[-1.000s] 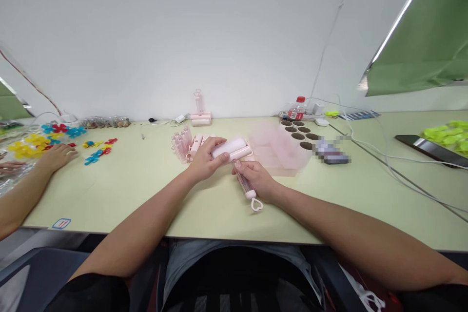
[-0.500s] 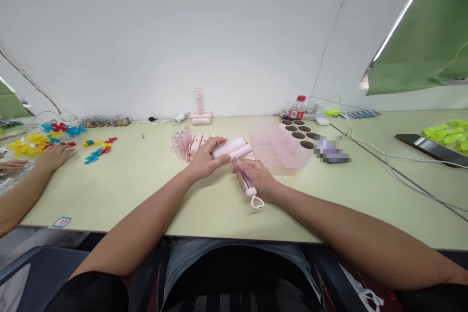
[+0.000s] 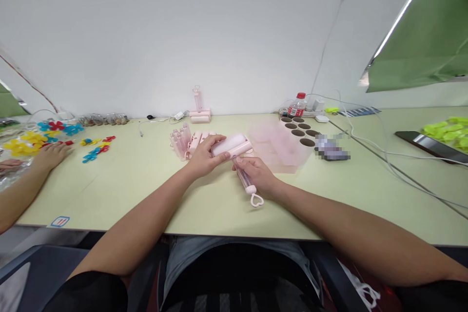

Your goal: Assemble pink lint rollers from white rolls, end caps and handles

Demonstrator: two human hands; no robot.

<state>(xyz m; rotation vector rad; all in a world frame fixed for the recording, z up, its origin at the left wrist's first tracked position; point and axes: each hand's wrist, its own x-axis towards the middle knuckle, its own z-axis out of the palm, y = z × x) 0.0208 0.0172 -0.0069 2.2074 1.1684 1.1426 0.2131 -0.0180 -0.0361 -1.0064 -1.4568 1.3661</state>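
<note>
My left hand (image 3: 207, 156) is wrapped round a pale pink roller (image 3: 231, 145), which lies slanted near the middle of the table. Against its lower side is the top end of a clear pink handle (image 3: 244, 178) with a heart-shaped ring at its near end. My right hand (image 3: 255, 171) grips this handle, thumb and fingers closed round its upper part. Whether handle and roller are joined is hidden by the fingers. Beyond my left hand lie several pink roller parts (image 3: 196, 141) and a cluster of clear pink handles (image 3: 180, 141).
Pink plastic bags (image 3: 276, 144) lie right of my hands, beside several brown tubes (image 3: 298, 132). A red-capped bottle (image 3: 297, 106) and a roller with an upright handle (image 3: 200, 116) stand by the wall. At left, a co-worker's hand (image 3: 51, 156) rests near coloured pieces (image 3: 95, 151).
The view has shifted very slightly. My hands keep the same hold on the roller and the handle, with hardly any movement.
</note>
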